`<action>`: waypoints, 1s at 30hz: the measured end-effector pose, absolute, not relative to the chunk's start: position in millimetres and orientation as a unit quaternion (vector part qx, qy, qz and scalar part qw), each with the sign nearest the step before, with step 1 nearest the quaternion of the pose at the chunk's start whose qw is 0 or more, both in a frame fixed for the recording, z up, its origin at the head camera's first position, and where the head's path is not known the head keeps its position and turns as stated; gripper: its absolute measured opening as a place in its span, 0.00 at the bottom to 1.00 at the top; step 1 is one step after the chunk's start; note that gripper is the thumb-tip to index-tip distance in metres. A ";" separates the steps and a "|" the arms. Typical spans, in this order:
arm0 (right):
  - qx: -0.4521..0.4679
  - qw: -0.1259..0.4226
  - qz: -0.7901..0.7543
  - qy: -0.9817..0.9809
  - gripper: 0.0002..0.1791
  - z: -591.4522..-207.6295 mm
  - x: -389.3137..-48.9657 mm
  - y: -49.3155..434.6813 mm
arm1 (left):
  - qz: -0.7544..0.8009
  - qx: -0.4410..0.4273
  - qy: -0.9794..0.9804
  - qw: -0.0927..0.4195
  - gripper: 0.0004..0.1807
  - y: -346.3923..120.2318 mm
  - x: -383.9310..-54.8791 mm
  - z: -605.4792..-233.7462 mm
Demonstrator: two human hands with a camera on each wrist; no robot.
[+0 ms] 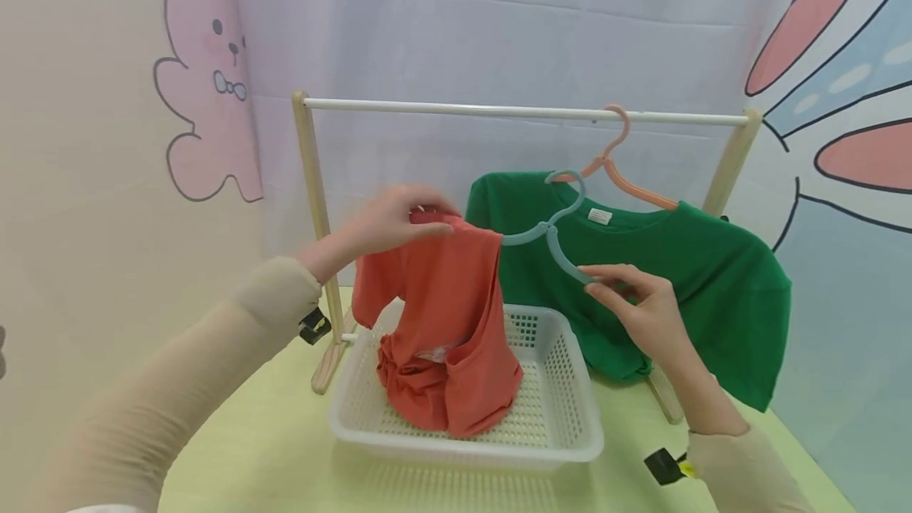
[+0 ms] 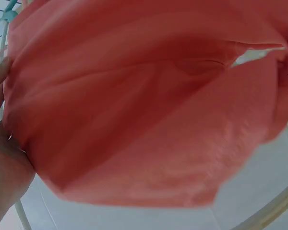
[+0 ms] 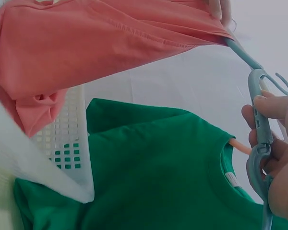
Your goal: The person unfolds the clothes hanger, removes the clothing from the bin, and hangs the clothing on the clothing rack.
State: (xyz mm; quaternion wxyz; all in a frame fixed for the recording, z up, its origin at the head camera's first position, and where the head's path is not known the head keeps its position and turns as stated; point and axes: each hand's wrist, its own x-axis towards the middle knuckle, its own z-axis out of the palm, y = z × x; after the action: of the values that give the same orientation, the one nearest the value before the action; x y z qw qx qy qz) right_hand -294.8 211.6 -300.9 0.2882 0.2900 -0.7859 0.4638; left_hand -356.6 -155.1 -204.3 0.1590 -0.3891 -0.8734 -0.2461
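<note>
A coral-red T-shirt (image 1: pixel 452 291) hangs from my left hand (image 1: pixel 395 220), which pinches it at the shoulder. Its lower part lies bunched in the white basket. Between the thumb and fingers of my right hand (image 1: pixel 644 307) is one arm of a blue-grey hanger (image 1: pixel 563 256). The hanger's other arm goes into the red shirt (image 3: pixel 110 52), so its end is hidden by the cloth. In the right wrist view, the hanger's jointed middle (image 3: pixel 261 112) shows beside the fingers. Red cloth (image 2: pixel 149 110) fills most of the left wrist view.
A green T-shirt (image 1: pixel 705 299) hangs on an orange hanger (image 1: pixel 634 190) from the white rail (image 1: pixel 456 109) of a wooden-legged rack. The white perforated basket (image 1: pixel 580 418) stands on the yellow-green table (image 1: pixel 256 450). A patterned curtain (image 1: pixel 442 38) hangs behind.
</note>
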 end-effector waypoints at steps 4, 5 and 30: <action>0.282 0.288 0.466 -0.787 0.12 -300.7 -294.4 201.8 | -0.248 -0.422 -0.860 0.145 0.11 -141.2 -355.0 -207.8; 0.282 0.289 0.466 -0.787 0.12 -300.3 -294.4 199.4 | -0.251 -0.424 -0.859 0.143 0.10 -139.4 -355.0 -208.6; 0.281 0.296 0.404 -0.819 0.14 -294.2 -304.2 184.2 | -0.286 -0.438 -0.844 0.121 0.12 -135.9 -356.4 -219.8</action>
State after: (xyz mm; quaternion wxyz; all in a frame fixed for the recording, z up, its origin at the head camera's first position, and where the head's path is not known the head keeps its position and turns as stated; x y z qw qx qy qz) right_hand -304.2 184.2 -294.2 0.2958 0.2813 -0.8187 0.4039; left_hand -356.4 -135.9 -219.8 0.1208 -0.4380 -0.8436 -0.2862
